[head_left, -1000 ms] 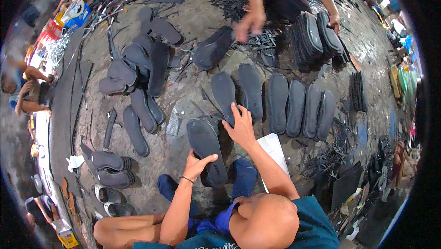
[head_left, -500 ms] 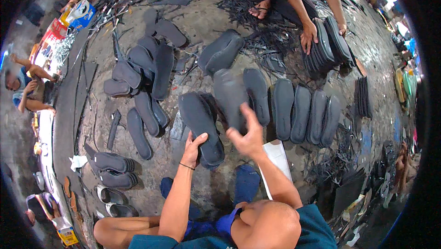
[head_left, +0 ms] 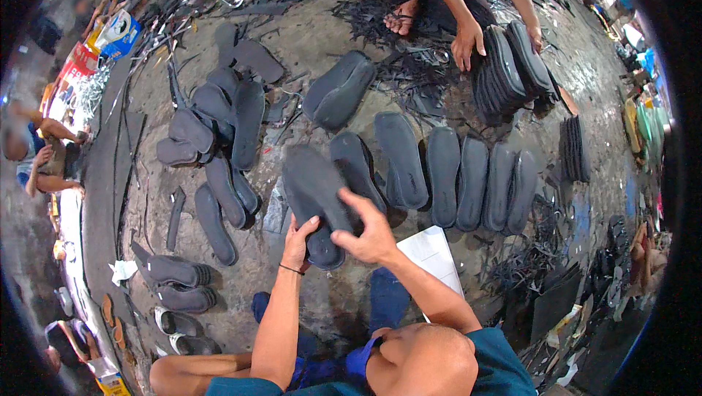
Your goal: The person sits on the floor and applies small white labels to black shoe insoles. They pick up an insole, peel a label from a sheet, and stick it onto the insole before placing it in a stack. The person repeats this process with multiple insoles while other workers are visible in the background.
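Observation:
My left hand (head_left: 298, 244) grips dark grey shoe soles at their near end, thumb on top. The lower sole (head_left: 324, 253) shows beneath a motion-blurred upper sole (head_left: 311, 176). My right hand (head_left: 369, 234) is closed on the upper sole's right edge, its thumb and fingers around it; the fingertips are partly hidden. Just right of the held soles lies another sole (head_left: 358, 169) on the floor. Beyond it, a stacked sole (head_left: 400, 166) begins a row with several more, among them one sole (head_left: 444, 176) standing lengthwise away from me.
Loose soles (head_left: 248, 122) are heaped at left, with sole stacks (head_left: 179, 270) nearer me. A pair (head_left: 340, 89) lies ahead. At far right, a co-worker's hand (head_left: 466, 43) touches upright soles (head_left: 499, 74). White paper (head_left: 431, 257) lies by my right forearm; black scraps (head_left: 523, 257) litter the floor.
My right hand has come left, from a blurred sole over the row to the soles in my left hand. The row's leftmost sole now lies nearer me. The co-worker's left-side hand has shifted off the stack's top.

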Demonstrator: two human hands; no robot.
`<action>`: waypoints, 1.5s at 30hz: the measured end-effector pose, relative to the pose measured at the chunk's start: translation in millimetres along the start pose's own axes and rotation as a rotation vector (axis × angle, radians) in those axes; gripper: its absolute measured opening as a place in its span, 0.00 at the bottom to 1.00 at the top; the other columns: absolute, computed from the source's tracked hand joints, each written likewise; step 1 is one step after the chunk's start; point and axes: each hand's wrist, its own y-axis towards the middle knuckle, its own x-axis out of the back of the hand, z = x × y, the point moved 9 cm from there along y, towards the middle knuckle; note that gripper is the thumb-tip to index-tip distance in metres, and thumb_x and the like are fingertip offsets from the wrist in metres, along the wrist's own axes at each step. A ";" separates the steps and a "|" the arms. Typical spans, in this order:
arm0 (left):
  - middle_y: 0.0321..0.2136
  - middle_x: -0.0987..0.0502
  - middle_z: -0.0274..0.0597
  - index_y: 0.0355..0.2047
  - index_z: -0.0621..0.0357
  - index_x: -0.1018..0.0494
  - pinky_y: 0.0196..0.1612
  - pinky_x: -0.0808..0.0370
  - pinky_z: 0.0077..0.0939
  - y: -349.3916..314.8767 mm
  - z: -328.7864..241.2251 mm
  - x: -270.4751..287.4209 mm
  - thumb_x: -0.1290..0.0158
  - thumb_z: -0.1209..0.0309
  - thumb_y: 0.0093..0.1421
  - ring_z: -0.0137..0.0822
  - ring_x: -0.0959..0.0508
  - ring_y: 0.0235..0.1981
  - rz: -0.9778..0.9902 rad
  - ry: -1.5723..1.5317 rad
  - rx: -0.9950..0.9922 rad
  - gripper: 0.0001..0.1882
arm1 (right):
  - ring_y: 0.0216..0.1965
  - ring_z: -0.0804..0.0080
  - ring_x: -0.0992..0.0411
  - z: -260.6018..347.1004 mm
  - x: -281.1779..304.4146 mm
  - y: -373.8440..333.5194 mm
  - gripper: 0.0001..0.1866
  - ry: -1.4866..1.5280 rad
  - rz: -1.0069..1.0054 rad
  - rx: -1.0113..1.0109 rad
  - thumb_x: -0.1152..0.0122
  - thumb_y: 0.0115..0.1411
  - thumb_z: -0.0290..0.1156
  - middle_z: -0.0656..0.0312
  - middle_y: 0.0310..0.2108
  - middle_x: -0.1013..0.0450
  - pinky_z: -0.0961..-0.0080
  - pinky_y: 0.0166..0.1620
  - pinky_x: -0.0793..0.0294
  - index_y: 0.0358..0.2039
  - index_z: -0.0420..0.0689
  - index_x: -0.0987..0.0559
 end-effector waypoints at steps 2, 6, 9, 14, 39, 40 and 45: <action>0.52 0.26 0.47 0.61 0.57 0.39 0.46 0.20 0.39 -5.2 -16.9 -1.6 0.43 0.72 0.58 0.43 0.21 0.47 0.036 0.008 -0.045 0.30 | 0.58 0.49 0.34 6.1 43.3 9.8 0.40 -0.253 -0.251 0.164 0.32 0.43 0.33 0.44 0.55 0.33 0.61 0.62 0.37 0.59 0.36 0.31; 0.54 0.26 0.49 0.60 0.60 0.37 0.42 0.18 0.41 -2.7 -26.9 -2.2 0.43 0.72 0.57 0.45 0.21 0.47 0.084 0.023 -0.074 0.31 | 0.58 0.42 0.44 -30.8 102.0 24.0 0.40 -0.826 -0.304 -0.094 0.33 0.49 0.42 0.41 0.55 0.40 0.49 0.58 0.42 0.63 0.43 0.33; 0.53 0.26 0.47 0.61 0.59 0.38 0.44 0.19 0.40 0.8 -25.6 -8.0 0.43 0.69 0.59 0.44 0.22 0.48 0.075 0.109 -0.124 0.30 | 0.58 0.44 0.44 -3.6 91.1 17.0 0.40 -1.013 -0.330 0.053 0.33 0.53 0.50 0.44 0.56 0.40 0.48 0.57 0.42 0.63 0.44 0.33; 0.50 0.24 0.45 0.61 0.57 0.41 0.54 0.26 0.41 10.0 10.5 -5.5 0.48 0.61 0.66 0.43 0.23 0.50 -0.067 -0.223 0.020 0.27 | 0.63 0.41 0.42 18.1 -23.5 -6.7 0.50 -0.119 0.137 0.055 0.25 0.46 0.44 0.41 0.60 0.40 0.58 0.63 0.38 0.64 0.35 0.39; 0.56 0.32 0.57 0.64 0.72 0.46 0.59 0.33 0.36 51.0 11.1 -35.9 0.45 0.54 0.64 0.45 0.29 0.54 -0.258 0.411 -0.320 0.40 | 0.55 0.46 0.37 -7.1 108.8 63.5 0.22 -0.815 -0.508 0.078 0.40 0.59 0.31 0.46 0.56 0.36 0.51 0.55 0.36 0.54 0.40 0.28; 0.56 0.34 0.59 0.63 0.73 0.45 0.60 0.34 0.38 61.7 23.7 -34.1 0.44 0.53 0.64 0.47 0.30 0.55 -0.360 0.564 -0.293 0.40 | 0.58 0.40 0.38 -41.5 131.5 74.8 0.25 -0.786 -0.473 -0.124 0.42 0.62 0.39 0.41 0.59 0.36 0.51 0.57 0.36 0.54 0.35 0.30; 0.56 0.39 0.64 0.61 0.75 0.42 0.60 0.36 0.41 86.0 31.4 -36.9 0.44 0.49 0.62 0.54 0.34 0.56 -0.350 0.847 -0.256 0.42 | 0.62 0.33 0.40 -122.2 120.7 84.6 0.49 -0.486 0.046 -0.651 0.51 0.62 0.61 0.25 0.61 0.43 0.55 0.62 0.38 0.62 0.24 0.44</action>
